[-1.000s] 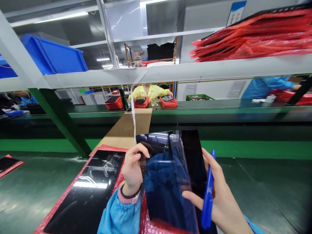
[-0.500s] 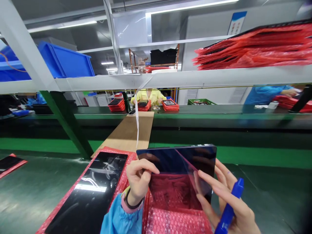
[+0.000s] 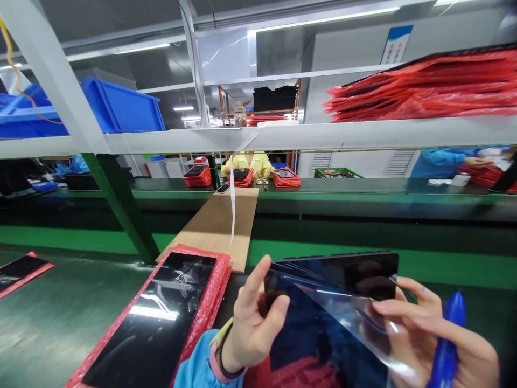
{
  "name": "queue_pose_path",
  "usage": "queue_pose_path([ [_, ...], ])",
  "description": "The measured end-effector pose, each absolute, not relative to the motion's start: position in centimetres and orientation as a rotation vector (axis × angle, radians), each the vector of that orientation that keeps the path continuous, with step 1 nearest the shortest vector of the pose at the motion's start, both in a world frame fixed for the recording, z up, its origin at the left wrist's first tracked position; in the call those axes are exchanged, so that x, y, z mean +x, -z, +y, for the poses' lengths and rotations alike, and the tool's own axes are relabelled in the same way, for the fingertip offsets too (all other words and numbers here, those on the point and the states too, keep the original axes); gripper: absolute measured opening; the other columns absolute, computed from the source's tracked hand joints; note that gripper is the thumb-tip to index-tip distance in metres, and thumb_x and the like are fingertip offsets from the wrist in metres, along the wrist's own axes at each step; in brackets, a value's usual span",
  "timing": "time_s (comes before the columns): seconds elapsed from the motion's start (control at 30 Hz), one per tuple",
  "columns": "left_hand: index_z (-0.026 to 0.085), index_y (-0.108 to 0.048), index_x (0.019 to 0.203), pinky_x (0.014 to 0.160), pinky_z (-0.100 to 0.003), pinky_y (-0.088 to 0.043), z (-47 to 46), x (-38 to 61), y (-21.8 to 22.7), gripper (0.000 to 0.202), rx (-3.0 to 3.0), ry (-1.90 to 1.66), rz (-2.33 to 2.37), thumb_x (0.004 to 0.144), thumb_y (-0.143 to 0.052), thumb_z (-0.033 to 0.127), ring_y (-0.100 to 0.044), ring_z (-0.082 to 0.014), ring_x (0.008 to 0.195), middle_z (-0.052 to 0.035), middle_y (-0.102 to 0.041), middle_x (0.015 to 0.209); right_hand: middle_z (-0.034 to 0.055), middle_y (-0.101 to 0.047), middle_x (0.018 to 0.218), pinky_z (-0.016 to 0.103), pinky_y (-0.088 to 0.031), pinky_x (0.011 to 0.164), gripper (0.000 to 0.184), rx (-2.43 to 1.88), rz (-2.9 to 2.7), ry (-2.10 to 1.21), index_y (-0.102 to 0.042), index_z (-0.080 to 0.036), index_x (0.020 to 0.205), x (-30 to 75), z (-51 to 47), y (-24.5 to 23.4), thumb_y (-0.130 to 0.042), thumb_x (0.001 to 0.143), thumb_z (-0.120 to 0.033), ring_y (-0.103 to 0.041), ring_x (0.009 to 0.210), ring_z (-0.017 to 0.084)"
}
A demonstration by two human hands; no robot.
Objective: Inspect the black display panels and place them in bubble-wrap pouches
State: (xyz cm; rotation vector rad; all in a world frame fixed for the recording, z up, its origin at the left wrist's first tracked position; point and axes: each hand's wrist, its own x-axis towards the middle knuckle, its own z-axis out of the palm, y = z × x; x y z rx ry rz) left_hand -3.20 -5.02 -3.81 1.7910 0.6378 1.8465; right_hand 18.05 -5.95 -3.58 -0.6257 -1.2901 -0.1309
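Note:
A dark glass display panel [image 3: 319, 323] is held up, tilted, in front of me. My left hand [image 3: 256, 323] is at its left edge, thumb over the front and index finger raised by the corner; the other fingers are hidden. A clear protective film [image 3: 343, 304] stands partly lifted off the panel's face in a slanting fold. My right hand [image 3: 436, 328] pinches the film near the panel's right edge. A blue marker pen [image 3: 446, 339] also rests in that hand, its tip pointing up. Red bubble wrap [image 3: 299, 374] shows low in the panel, probably a reflection.
Left of my hands, a large black panel [image 3: 161, 312] lies on stacked red bubble bags [image 3: 216, 291]. A wooden board [image 3: 226, 221] bridges to the far bench, where a person in yellow [image 3: 250, 160] works. Red bags [image 3: 428, 86] and a blue bin [image 3: 121, 105] occupy the shelf overhead.
The panel and both hands have moved right in view. My left thumb and index finger have spread from their pinch. The film stands further off the panel, still in my right hand.

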Motion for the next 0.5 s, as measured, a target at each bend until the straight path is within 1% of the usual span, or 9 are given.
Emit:
queue_pose_path([
  [0.03, 0.039, -0.026, 0.147, 0.04, -0.018, -0.026, -5.3, -2.9, 3.7, 0.068, 1.77, -1.81, 0.582, 0.089, -0.054, 0.017, -0.03, -0.0064, 0.042, 0.0076, -0.047, 0.057, -0.0007, -0.072, 0.067, 0.052, -0.049, 0.085, 0.03, -0.622, -1.261, 0.081, -0.056, -0.024, 0.087, 18.3, -5.8, 3.5, -0.068, 0.068, -0.004, -0.066, 0.086, 0.025],
  [0.07, 0.042, -0.013, 0.149, 0.04, -0.017, -0.024, -5.6, -2.6, 3.6, 0.073, 1.756, -1.769, 0.528, 0.091, -0.051, 0.018, -0.027, -0.006, 0.042, 0.0083, -0.043, 0.058, -0.0017, -0.071, 0.066, 0.055, -0.047, 0.088, 0.029, -0.614, -1.251, 0.054, -0.057, -0.024, 0.087, 18.4, -5.6, 3.4, -0.069, 0.069, -0.005, -0.066, 0.076, 0.024],
  [0.1, 0.043, -0.005, 0.149, 0.04, -0.017, -0.024, -5.8, -2.4, 3.3, 0.075, 1.744, -1.733, 0.482, 0.093, -0.049, 0.02, -0.027, -0.0058, 0.043, 0.0083, -0.041, 0.06, -0.0033, -0.069, 0.066, 0.056, -0.046, 0.09, 0.028, -0.597, -1.256, 0.051, -0.057, -0.024, 0.087, 18.6, -5.3, 3.3, -0.069, 0.069, -0.006, -0.064, 0.065, 0.021],
  [0.13, 0.045, -0.002, 0.148, 0.042, -0.016, -0.025, -6.0, -2.1, 3.1, 0.074, 1.731, -1.704, 0.454, 0.094, -0.048, 0.022, -0.029, -0.0057, 0.045, 0.0079, -0.04, 0.061, -0.005, -0.068, 0.065, 0.056, -0.045, 0.092, 0.029, -0.577, -1.267, 0.064, -0.057, -0.024, 0.088, 18.8, -5.1, 3.3, -0.069, 0.069, -0.006, -0.061, 0.056, 0.019],
  [0.2, 0.047, -0.003, 0.148, 0.044, -0.016, -0.028, -6.3, -1.8, 2.6, 0.071, 1.724, -1.67, 0.417, 0.096, -0.046, 0.025, -0.032, -0.0056, 0.048, 0.0071, -0.04, 0.064, -0.0072, -0.066, 0.065, 0.054, -0.045, 0.09, 0.032, -0.534, -1.294, 0.098, -0.057, -0.024, 0.09, 19.2, -4.6, 3.2, -0.07, 0.068, -0.006, -0.055, 0.046, 0.016],
  [0.3, 0.048, -0.005, 0.147, 0.047, -0.015, -0.031, -6.6, -1.5, 2.5, 0.069, 1.751, -1.673, 0.401, 0.096, -0.046, 0.026, -0.036, -0.0057, 0.052, 0.0061, -0.042, 0.066, -0.0075, -0.066, 0.064, 0.053, -0.045, 0.088, 0.034, -0.511, -1.284, 0.103, -0.056, -0.024, 0.091, 19.6, -3.9, 3.4, -0.073, 0.067, -0.008, -0.054, 0.046, 0.016],
  [0.5, 0.036, -0.01, 0.15, 0.048, -0.016, -0.035, -6.5, -1.2, 3.5, 0.071, 1.77, -1.689, 0.425, 0.092, -0.05, 0.024, -0.041, -0.0072, 0.053, 0.003, -0.053, 0.07, -0.0056, -0.068, 0.059, 0.056, -0.042, 0.091, 0.037, -0.56, -1.195, 0.004, -0.055, -0.025, 0.085, 20.1, -3.1, 4.2, -0.081, 0.061, -0.016, -0.057, 0.048, 0.018],
])
